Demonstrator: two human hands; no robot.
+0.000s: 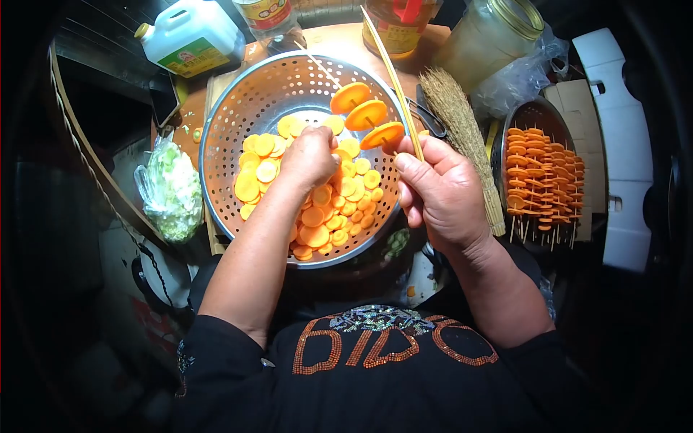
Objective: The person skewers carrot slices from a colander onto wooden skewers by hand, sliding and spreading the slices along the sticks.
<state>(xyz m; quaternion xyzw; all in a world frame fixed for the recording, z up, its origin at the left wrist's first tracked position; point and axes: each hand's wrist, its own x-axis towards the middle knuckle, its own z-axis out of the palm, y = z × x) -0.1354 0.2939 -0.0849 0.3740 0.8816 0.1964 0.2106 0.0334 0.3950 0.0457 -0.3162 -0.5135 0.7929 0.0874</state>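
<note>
Three carrot slices point(367, 115) on one stick point(317, 64), many loose slices point(333, 211) in the colander point(219, 141)

The right hand point(440, 180) is closed, thumb pressed against the fingers, gripping a few bare sticks point(393, 72) and, it seems, the lower end of the threaded stick. The threaded stick slants up over the colander's right side, its free tip pointing away from the person, which probably leaves that end open to the other hand. Holding the bare sticks in the same grip likely saves a reach elsewhere.

The left hand point(312, 155) is curled nearly closed, low over the loose slices; its fingertips are hidden, so whether it pinches a slice I cannot tell.

The wide colander sits directly before the person, partly on the tabletop point(328, 35), and its high wall presumably stops slices from scattering. To the right, loaded skewers point(545, 180) lie side by side in a bowl point(540, 112), stick ends toward the person, an arrangement that seems to save room. A straw brush point(462, 133) lies between the bowl and the colander. A jug point(191, 43), bottles point(399, 29) and a jar point(491, 43) stand beyond the colander, perhaps to leave the near side free for the arms, while bagged greens point(171, 187) rest just beside its left edge.
</note>
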